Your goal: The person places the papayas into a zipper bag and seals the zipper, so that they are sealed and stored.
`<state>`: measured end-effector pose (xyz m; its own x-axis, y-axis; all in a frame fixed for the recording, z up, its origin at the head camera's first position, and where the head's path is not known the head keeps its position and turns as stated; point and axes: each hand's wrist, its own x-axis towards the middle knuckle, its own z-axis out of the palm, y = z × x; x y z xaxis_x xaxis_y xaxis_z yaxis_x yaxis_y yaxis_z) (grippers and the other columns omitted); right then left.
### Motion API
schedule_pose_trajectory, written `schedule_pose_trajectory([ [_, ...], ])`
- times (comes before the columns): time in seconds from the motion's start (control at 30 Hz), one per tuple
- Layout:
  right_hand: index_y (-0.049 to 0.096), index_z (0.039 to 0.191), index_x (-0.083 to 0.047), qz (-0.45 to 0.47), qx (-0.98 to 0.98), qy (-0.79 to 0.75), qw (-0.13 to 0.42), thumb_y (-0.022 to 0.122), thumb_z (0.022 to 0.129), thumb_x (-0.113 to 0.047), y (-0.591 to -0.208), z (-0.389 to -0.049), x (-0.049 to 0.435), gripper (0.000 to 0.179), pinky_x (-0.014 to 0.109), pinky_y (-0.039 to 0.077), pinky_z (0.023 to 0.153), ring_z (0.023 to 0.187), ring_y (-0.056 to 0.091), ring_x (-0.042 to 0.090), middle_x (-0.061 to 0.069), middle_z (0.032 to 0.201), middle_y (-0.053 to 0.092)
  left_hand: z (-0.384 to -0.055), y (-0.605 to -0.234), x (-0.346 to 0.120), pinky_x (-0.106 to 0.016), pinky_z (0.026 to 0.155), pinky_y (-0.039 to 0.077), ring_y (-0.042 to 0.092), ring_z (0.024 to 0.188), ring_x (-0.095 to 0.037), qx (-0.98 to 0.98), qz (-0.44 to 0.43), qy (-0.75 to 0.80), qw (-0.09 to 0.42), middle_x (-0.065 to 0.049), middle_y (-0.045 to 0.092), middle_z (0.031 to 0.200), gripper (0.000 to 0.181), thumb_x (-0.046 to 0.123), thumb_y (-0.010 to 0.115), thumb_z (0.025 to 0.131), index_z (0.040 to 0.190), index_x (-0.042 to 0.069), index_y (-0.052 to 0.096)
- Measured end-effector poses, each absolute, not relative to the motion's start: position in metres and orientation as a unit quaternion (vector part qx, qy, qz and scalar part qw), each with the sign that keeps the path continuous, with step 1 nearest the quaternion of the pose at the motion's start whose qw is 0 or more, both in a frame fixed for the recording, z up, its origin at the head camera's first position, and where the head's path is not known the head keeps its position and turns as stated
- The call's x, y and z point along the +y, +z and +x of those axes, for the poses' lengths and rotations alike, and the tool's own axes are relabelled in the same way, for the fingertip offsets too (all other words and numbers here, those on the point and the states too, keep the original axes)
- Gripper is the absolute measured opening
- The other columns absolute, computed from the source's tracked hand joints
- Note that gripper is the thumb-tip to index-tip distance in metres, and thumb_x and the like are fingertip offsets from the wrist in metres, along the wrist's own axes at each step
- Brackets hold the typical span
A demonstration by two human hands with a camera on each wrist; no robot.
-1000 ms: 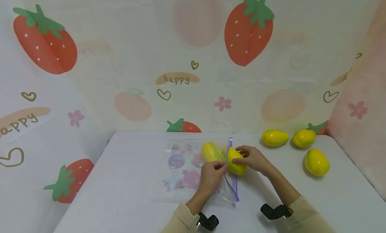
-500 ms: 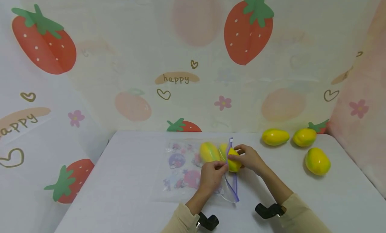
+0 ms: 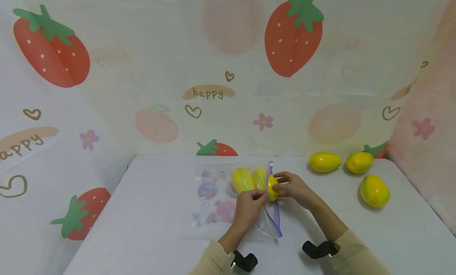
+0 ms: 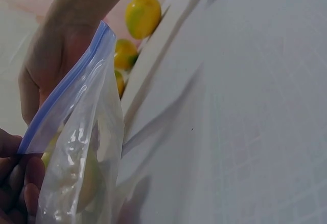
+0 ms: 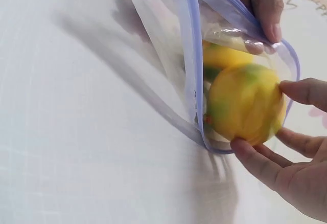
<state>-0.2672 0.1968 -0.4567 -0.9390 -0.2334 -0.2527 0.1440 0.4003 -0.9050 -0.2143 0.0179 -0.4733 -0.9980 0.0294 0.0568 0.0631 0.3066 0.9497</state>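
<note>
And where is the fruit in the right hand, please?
In the right wrist view, the fruit is right of centre, at the open bag mouth, held by the right hand.

This looks like a makeshift booth. Strawberry-printed sheeting stands behind the white tabletop and along both its sides.

The left hand partly hides the bag, which partly covers the held fruit; the right wrist view crops the right hand.

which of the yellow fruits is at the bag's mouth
The yellow fruit held by the right hand; two others lie deeper in the bag, and three more sit on the table.
</note>
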Motion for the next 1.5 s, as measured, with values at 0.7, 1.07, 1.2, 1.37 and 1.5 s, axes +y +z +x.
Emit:
schedule_pose_trajectory([
  [0.7, 0.055, 0.121, 0.013, -0.086, 0.787, -0.598, 0.126, 0.059, 0.094, -0.008, -0.467, -0.265, 0.180, 0.035, 0.031, 0.056, 0.086, 0.093, 0.065, 0.015, 0.027, 0.119, 0.060, -0.213, -0.474, 0.018, -0.017, 0.064, 0.048, 0.057, 0.068, -0.002, -0.797, -0.039, -0.601, 0.034, -0.009, 0.075, 0.080, 0.018, 0.017, 0.072, 0.086, 0.090, 0.000, 0.076],
  [1.07, 0.060, 0.124, 0.007, -0.098, 0.834, -0.525, 0.138, 0.058, 0.095, -0.013, -0.457, -0.269, 0.192, 0.035, 0.032, 0.057, 0.083, 0.100, 0.063, 0.025, 0.025, 0.123, 0.063, -0.212, -0.472, 0.017, -0.017, 0.064, 0.049, 0.057, 0.067, -0.001, -0.795, -0.036, -0.605, 0.024, -0.008, 0.074, 0.079, 0.018, 0.017, 0.070, 0.088, 0.091, 0.000, 0.076],
  [1.2, 0.062, 0.124, 0.003, -0.081, 0.852, -0.500, 0.135, 0.058, 0.096, -0.016, -0.452, -0.272, 0.199, 0.034, 0.032, 0.057, 0.082, 0.100, 0.063, 0.025, 0.021, 0.123, 0.064, -0.212, -0.473, 0.017, -0.017, 0.064, 0.049, 0.057, 0.067, -0.002, -0.797, -0.034, -0.603, 0.019, -0.007, 0.074, 0.078, 0.018, 0.019, 0.070, 0.088, 0.091, 0.002, 0.076],
  [1.37, 0.061, 0.125, 0.003, -0.080, 0.862, -0.482, 0.135, 0.057, 0.097, -0.018, -0.447, -0.274, 0.208, 0.035, 0.033, 0.057, 0.084, 0.102, 0.063, 0.026, 0.022, 0.124, 0.064, -0.213, -0.474, 0.017, -0.018, 0.067, 0.049, 0.058, 0.070, -0.003, -0.799, -0.027, -0.600, 0.010, -0.003, 0.074, 0.080, 0.019, 0.021, 0.070, 0.089, 0.093, 0.005, 0.077],
  [1.5, 0.060, 0.125, 0.005, -0.092, 0.867, -0.472, 0.132, 0.056, 0.098, -0.017, -0.444, -0.275, 0.215, 0.036, 0.035, 0.057, 0.084, 0.104, 0.063, 0.031, 0.024, 0.125, 0.063, -0.214, -0.474, 0.016, -0.018, 0.069, 0.049, 0.057, 0.071, -0.004, -0.797, -0.023, -0.604, 0.004, -0.001, 0.073, 0.081, 0.019, 0.023, 0.070, 0.089, 0.094, 0.006, 0.077],
])
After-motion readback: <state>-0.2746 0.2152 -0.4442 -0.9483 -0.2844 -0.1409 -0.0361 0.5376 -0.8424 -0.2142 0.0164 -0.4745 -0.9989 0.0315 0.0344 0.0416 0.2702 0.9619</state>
